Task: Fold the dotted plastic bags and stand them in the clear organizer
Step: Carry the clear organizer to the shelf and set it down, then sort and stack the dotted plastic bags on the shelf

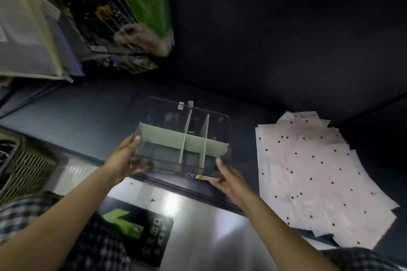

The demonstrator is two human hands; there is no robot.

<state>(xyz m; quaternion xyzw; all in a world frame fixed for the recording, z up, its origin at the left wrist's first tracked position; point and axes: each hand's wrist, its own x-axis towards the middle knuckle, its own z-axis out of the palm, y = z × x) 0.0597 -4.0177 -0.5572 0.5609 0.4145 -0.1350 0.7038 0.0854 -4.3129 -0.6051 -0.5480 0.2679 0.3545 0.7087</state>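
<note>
The clear organizer (220,121) stands on the dark surface in the middle, with pale green dividers crossing inside it and no bags in its compartments. My left hand (125,160) grips its near left corner, thumb over the rim. At the near right corner my right hand (229,180) holds the organizer, fingers against its front wall. A loose pile of pale pink plastic bags with black dots (317,174) lies flat to the right of the organizer, untouched.
A woven olive basket (26,171) sits at the left edge. Books and a green-covered package (132,6) lean at the back left. Near me lies a shiny metal surface (209,226) with a black and green label (141,235).
</note>
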